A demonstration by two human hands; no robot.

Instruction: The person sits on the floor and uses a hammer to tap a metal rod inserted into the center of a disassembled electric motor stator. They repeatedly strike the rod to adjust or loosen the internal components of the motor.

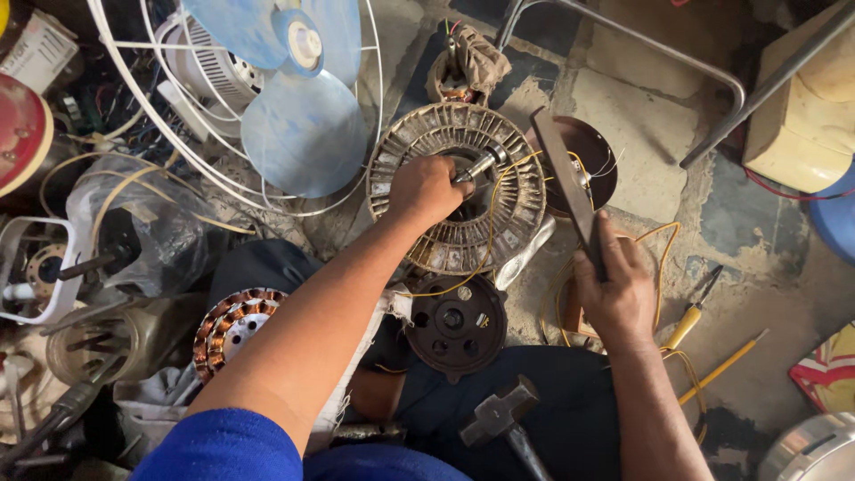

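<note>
The round finned motor body (459, 187) lies on the floor just beyond the person's knees. The left hand (426, 189) rests in its centre, fingers curled tight around the metal shaft (479, 166). Right of the motor body, the right hand (614, 289) is closed around a flat dark bar (566, 183), held tilted over its rim. A yellow wire (490, 223) crosses the motor body. A hammer (500, 416) lies nearer the person.

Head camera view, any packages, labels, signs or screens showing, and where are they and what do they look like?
Printed label or card: top left corner among the wires, whitish rectangle with dark print, tilted.
Clear plastic bag: left, crumpled over dark parts.
Striped wrapper or cloth: right edge, red, yellow and white; kind unclear.
No screens or signs.
</note>
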